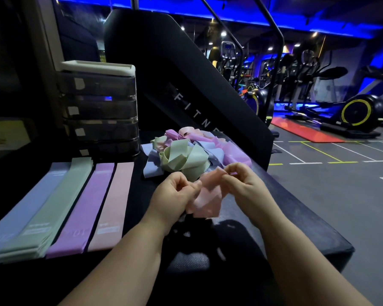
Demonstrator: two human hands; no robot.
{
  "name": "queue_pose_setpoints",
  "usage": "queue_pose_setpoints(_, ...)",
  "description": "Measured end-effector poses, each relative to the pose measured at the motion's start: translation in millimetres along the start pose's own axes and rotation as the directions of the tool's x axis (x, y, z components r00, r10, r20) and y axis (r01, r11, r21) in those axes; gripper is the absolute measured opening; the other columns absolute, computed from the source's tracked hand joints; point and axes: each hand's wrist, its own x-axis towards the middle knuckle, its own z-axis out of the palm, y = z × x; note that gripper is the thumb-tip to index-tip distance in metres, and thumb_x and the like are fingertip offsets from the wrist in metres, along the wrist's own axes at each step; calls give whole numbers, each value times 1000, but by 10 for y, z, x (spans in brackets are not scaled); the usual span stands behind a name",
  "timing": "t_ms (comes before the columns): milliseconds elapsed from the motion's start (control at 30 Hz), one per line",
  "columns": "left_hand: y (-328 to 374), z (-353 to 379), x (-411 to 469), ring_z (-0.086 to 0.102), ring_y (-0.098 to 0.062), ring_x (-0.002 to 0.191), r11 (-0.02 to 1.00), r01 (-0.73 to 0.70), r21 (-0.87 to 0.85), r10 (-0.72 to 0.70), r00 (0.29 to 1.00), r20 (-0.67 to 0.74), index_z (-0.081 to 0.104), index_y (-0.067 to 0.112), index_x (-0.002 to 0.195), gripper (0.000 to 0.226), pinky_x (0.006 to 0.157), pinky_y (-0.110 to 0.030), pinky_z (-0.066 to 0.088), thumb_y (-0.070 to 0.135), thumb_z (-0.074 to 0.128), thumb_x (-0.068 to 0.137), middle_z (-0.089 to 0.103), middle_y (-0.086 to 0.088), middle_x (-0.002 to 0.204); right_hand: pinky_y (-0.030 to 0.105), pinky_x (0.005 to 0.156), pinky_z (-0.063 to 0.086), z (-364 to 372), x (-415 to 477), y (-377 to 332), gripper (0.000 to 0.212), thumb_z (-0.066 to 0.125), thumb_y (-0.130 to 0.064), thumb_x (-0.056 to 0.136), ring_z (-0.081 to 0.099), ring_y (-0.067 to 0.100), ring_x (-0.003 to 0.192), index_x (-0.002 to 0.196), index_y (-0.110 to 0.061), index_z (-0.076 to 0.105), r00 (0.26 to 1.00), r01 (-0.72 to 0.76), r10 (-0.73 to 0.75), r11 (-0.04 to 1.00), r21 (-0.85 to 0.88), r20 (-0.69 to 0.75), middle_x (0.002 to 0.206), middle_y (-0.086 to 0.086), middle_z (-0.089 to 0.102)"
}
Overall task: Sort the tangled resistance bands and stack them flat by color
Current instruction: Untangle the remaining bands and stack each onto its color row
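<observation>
Both hands hold a crumpled pink band [208, 195] just above the black table [296, 217]. My left hand [175, 195] pinches its left side and my right hand [241, 184] pinches its upper right edge. Behind them lies a tangled pile of bands [186, 151] in green, blue, purple and pink. On the left, four flat stacks lie side by side: blue [24, 206], green [60, 202], purple [89, 208] and pink [113, 206].
A dark drawer unit [100, 107] with a white top stands behind the flat stacks. A black slanted machine panel [186, 85] rises behind the pile. The table's right edge drops to the gym floor [341, 184], with exercise machines beyond.
</observation>
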Motion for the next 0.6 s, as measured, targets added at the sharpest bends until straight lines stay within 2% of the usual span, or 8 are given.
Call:
queue_pose_setpoints(100,34,6,-36,44,-12,51,999,-11,40,11,1000,20,48,18,73,36,47,-24,38,43,73,82,50,2,59,44,79,53,5,22,26,13,59,-17,93,61,17,75,84,-26,62,999,32,-32,999,25,-23,76,-4,66)
queue_pose_setpoints(200,38,-4,-46,49,-8,57,996,-34,83,27,996,84,55,15,84,48,52,-21,41,54,78,69,55,7,65,42,75,52,20,36,41,20,58,-13,95,59,13,70,82,-28,61,993,79,-74,996,51,-92,73,-7,63)
queue_pose_setpoints(300,29,-4,-66,57,-4,60,996,-8,94,-9,984,175,65,16,87,28,57,-17,45,34,82,75,63,9,66,26,63,47,-36,64,28,17,58,-11,96,55,3,61,86,-26,58,970,111,-88,989,93,-228,73,-5,60)
queue_pose_setpoints(333,13,0,-70,59,-6,61,993,-3,116,-23,976,218,67,16,86,25,59,-19,47,30,83,73,65,8,67,25,62,46,-79,79,31,16,58,-12,96,53,2,59,88,-26,56,955,119,-83,987,112,-284,74,-4,59)
queue_pose_setpoints(400,-8,19,-84,61,-7,60,984,9,180,-60,959,277,68,17,83,20,63,-23,48,24,84,72,67,7,66,29,65,45,-177,93,48,18,58,-13,95,52,6,62,92,-30,53,932,123,-74,985,117,-355,76,-2,57)
queue_pose_setpoints(500,1,33,-106,61,-4,58,969,4,247,-77,955,287,68,17,80,13,61,-20,48,15,80,78,67,11,62,35,68,43,-267,100,89,23,56,-12,94,50,13,67,92,-33,49,920,115,-82,991,66,-383,75,-1,55)
queue_pose_setpoints(600,8,30,-104,71,-22,70,986,65,152,-114,934,339,69,2,95,17,71,-30,58,9,77,81,74,-11,82,36,67,39,-367,125,102,22,56,-19,90,47,17,64,86,-39,49,900,93,-57,994,62,-431,72,2,53)
